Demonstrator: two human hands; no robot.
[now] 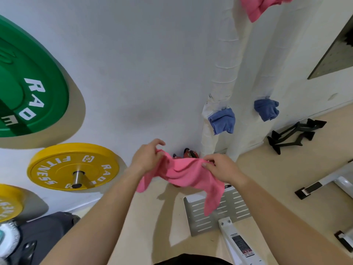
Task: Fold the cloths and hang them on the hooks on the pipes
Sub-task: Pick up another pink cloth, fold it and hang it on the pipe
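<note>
**Folding step, cloth in mid-air**

Wrapped pipes (223,69) carry blue cloths (222,121). Before them the pink cloth (183,175) sags unfolded, top edge pinched by left hand (148,157) and right hand (222,169). Next, likely: bring corners together evenly.

Gym wall and floor, non-task items
Green weight plate (32,88) above yellow weight plate (72,166) on the wall; black handles (308,135) on floor by the wall; slotted white metal plate (236,207) lower centre

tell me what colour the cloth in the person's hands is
Pink: the cloth held between both hands is plain pink, seen clearly in the head view.
</note>
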